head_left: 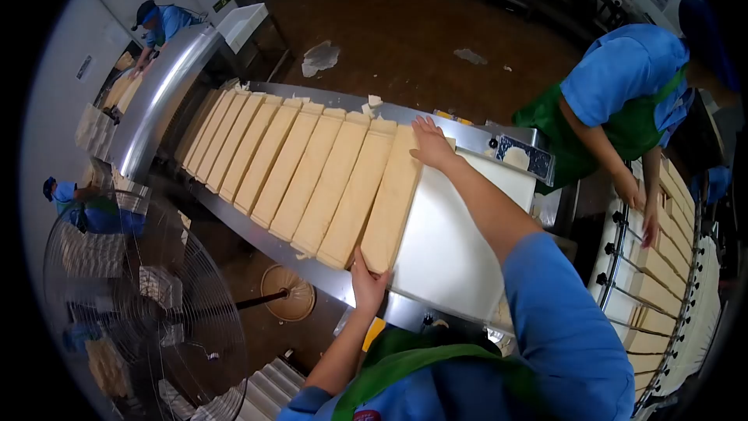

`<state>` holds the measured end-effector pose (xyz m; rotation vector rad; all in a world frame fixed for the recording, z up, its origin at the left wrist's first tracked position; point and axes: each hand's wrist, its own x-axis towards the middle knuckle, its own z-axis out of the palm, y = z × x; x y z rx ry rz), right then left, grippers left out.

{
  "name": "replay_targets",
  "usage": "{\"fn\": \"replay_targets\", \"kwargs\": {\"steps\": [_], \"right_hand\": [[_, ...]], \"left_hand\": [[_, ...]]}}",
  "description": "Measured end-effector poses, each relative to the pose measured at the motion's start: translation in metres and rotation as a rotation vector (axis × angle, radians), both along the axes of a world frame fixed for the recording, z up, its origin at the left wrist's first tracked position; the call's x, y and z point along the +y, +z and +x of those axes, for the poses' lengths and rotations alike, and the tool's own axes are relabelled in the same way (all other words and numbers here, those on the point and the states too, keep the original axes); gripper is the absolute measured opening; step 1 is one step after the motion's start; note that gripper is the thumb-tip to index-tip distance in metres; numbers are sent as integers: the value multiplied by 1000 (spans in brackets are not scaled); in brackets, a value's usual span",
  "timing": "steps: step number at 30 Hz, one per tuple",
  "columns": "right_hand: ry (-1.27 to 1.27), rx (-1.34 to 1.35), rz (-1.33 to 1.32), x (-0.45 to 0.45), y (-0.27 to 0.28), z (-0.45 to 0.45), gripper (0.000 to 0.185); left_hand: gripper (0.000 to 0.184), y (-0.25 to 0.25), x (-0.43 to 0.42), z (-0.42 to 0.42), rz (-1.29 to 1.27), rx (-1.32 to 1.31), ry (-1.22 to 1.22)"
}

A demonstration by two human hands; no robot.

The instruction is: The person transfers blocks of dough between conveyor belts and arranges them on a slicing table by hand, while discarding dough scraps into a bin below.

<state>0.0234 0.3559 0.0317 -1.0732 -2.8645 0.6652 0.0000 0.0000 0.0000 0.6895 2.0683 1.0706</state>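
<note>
A row of long pale yellow slabs (302,164) lies crosswise on a conveyor. My left hand (368,284) is at the near end of the last slab (392,203), its fingers curled around the corner. At the far end of the same slab, my right hand (431,144) rests with fingers stretched out over the edge. This last slab touches its neighbour at the far end, and a narrow dark gap shows between them nearer to me. The white belt (448,242) begins just right of it.
A curved metal hood (167,93) spans the conveyor's far left end. To the right, a co-worker (623,86) reaches over another line of slabs (666,249). A caged fan (148,304) stands at lower left. Two more people (160,23) work at the left. Scraps (319,58) lie on the floor.
</note>
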Motion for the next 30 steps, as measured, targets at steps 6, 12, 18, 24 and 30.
{"fn": "replay_targets", "kwargs": {"steps": [6, 12, 18, 24, 30], "right_hand": [[-88, -56, -9, 11, -21, -23, 77], [-415, 392, -107, 4, -33, 141, 42], [-892, 670, -883, -61, -29, 308, 27], [-628, 425, -453, -100, 2, 298, 97], [-496, 179, -47, -171, 15, 286, 98]], "left_hand": [[98, -7, 9, -15, -52, 307, -138], [92, 26, 8, -34, -122, 267, -488], [90, 32, 25, -53, -186, 420, -798], [102, 24, 34, -7, -307, 496, -637], [99, 33, 33, 20, -354, 608, -614]]}}
